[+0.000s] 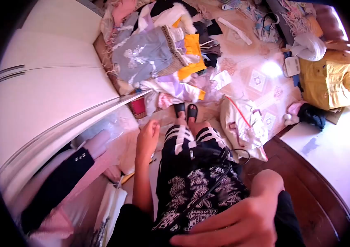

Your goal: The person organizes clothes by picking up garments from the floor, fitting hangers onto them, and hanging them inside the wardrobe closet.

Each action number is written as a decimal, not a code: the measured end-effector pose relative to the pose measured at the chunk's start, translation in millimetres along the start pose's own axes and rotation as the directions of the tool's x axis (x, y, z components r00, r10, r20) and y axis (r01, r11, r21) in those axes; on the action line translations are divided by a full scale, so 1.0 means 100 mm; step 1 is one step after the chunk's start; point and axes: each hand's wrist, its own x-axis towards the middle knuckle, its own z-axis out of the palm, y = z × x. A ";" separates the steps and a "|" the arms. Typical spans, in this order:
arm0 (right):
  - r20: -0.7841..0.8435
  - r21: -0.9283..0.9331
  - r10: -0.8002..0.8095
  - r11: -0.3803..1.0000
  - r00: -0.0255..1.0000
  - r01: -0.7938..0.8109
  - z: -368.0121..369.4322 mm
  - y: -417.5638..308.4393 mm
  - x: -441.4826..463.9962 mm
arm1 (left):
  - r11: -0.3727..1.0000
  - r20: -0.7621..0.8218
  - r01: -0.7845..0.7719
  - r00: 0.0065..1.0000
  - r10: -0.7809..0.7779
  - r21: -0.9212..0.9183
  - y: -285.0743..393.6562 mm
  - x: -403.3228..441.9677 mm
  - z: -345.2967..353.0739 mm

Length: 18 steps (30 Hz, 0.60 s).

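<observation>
My left hand (147, 138) hangs beside my left thigh, near the open cupboard. Its fingers are curled loosely together and nothing shows in them. My right hand (241, 222) is large and close to the camera, in front of my black printed shirt (197, 191). Its fingers stretch out to the left and hold nothing visible. Below the left hand's side, folded clothes, among them a black garment (61, 189) and a pink one (86, 175), lie inside the cupboard. A white bag (241, 123) with a red edge stands on the floor by my right leg.
A large heap of clothes, topped by a grey garment (140, 53) and a yellow one (192, 55), covers the floor ahead. The white cupboard door (55, 90) stands at the left. A yellow bag (327, 78) and a white fan-like object (309, 47) are at the right.
</observation>
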 end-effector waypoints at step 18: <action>-0.084 -0.899 0.995 -0.051 0.058 -0.435 -1.58 4.75 -4.33 | 0.722 0.165 0.360 0.930 -0.329 -0.590 -2.57 2.54 3.84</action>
